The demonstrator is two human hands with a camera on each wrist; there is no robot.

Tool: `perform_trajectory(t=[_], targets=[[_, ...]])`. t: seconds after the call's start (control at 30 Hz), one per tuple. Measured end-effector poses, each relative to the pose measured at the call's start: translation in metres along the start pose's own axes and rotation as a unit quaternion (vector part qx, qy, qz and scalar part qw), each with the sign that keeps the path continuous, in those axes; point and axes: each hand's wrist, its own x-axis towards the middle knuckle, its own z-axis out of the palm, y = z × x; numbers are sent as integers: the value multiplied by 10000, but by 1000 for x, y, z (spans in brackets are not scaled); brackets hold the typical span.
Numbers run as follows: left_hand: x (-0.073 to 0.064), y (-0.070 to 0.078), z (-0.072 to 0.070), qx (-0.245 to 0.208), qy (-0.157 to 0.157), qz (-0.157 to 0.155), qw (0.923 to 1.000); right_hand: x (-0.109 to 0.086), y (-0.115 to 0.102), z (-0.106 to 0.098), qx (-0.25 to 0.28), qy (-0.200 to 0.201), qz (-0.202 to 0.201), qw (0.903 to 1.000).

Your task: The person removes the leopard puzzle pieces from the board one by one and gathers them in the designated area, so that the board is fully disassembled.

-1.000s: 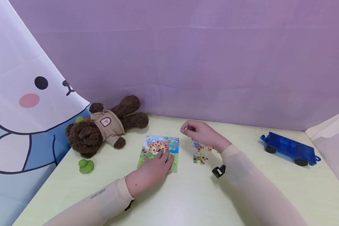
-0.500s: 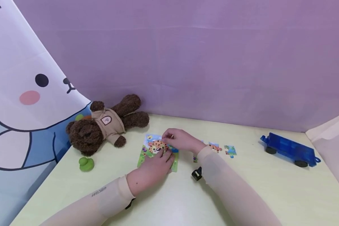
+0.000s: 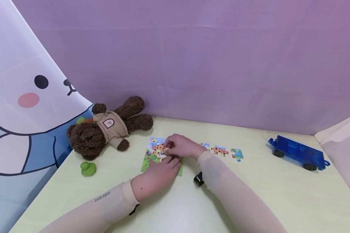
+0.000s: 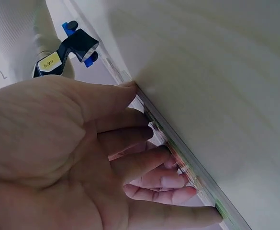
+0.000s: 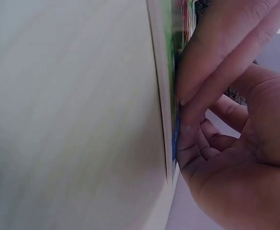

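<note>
A leopard jigsaw puzzle [image 3: 147,163] in a flat board lies mid-table in the head view. My left hand [image 3: 158,176] rests on its lower part, fingers extended; in the left wrist view the fingertips touch the board's edge. Over the puzzle's upper right my right hand [image 3: 183,146] pinches a small puzzle piece, mostly hidden by the fingers. The right wrist view has those fingers against the board [image 5: 164,96]. Right of the board lie loose pieces: a leopard piece [image 3: 219,150], a blue-green piece [image 3: 237,154] and one partly covered by the right wrist.
A brown teddy bear [image 3: 113,124] lies at the back left, with a green toy duck [image 3: 88,169] in front of it. A blue toy wagon [image 3: 298,152] stands on the right. Purple cloth [image 3: 192,64] hangs behind the table.
My right hand has moved left from above the loose pieces to over the puzzle, then slightly lower. The left hand has stayed on the board.
</note>
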Motion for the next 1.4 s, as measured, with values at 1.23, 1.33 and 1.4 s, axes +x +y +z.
perform_trajectory(t=[1.23,1.33,1.4], targets=[[-8,15,4,277,413,38,9988,3,-3,1,54,-167,309,9994],[-8,16,3,326,387,35,9987,3,-3,1,83,-153,295,9994],[-8,16,3,394,399,50,9984,3,-2,2,96,-143,286,9994]])
